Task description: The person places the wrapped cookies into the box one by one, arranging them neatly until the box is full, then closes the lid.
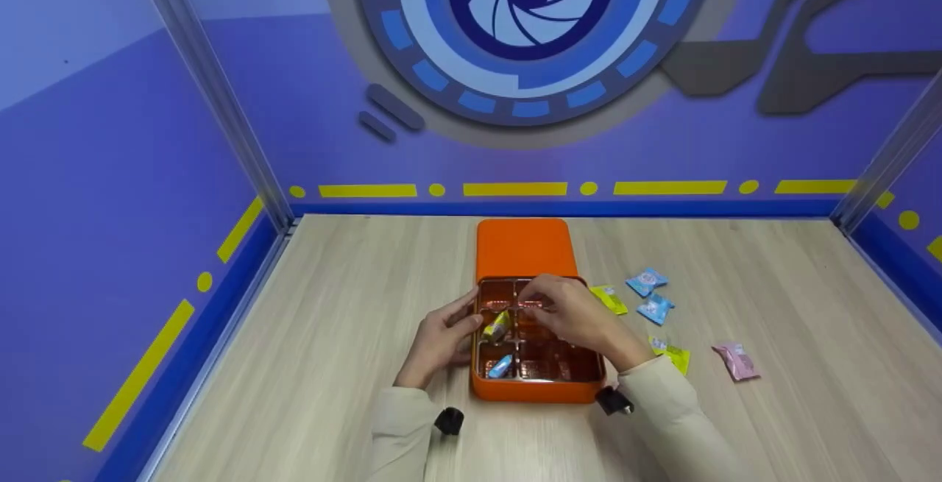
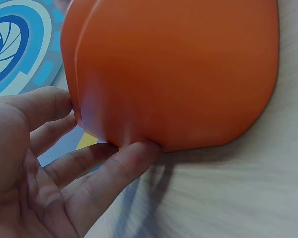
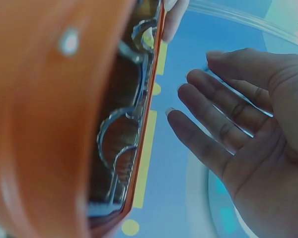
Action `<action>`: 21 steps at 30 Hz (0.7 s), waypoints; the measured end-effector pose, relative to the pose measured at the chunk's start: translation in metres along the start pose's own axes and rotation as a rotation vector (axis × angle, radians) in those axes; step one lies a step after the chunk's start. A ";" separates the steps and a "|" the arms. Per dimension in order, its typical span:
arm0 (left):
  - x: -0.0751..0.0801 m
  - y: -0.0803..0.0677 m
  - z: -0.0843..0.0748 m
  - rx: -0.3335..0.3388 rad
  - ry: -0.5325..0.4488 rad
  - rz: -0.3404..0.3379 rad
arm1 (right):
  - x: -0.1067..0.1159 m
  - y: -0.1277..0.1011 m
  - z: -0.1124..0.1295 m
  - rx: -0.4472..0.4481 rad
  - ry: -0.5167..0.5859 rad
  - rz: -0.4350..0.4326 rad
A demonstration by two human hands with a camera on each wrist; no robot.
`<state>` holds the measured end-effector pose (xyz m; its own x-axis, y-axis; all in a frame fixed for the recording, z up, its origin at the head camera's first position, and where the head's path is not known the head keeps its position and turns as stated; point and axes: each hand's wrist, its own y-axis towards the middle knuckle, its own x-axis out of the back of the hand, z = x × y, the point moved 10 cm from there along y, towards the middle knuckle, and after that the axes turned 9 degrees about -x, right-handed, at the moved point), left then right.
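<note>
Hands at an orange tin [image 1: 537, 386] with compartments, mid-table [image 1: 331, 335]. Left hand [image 1: 440, 335], fingers straight, presses its left wall. Right hand [image 1: 570, 313] hovers open above, holding nothing. Tin looks rigid, light, smooth-sided; best gripped by opposite walls. Wrapped candies [image 1: 651, 294] lie right.

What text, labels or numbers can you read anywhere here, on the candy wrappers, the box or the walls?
No text can be read in any view.
Blue wrappers: small printing, too blurred to read.
Yellow wrappers: printing too small to read.
Pink wrapper: no legible mark.
Orange box and its lid: plain, no label visible.
Back wall: only graphics, no words.
</note>
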<state>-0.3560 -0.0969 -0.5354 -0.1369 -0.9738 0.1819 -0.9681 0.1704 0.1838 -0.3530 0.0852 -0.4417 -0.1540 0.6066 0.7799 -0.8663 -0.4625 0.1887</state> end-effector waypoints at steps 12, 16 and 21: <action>-0.001 -0.002 0.003 0.022 -0.040 0.003 | 0.016 -0.005 -0.018 -0.039 0.022 -0.053; -0.001 -0.002 0.003 0.029 -0.044 -0.003 | 0.022 -0.006 -0.025 -0.047 0.022 -0.087; -0.001 -0.002 0.005 0.040 -0.056 -0.006 | 0.030 -0.007 -0.032 -0.053 0.021 -0.135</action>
<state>-0.3551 -0.0970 -0.5403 -0.1413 -0.9819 0.1266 -0.9765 0.1592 0.1454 -0.3668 0.1273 -0.4386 -0.0436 0.6749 0.7366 -0.9036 -0.3411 0.2591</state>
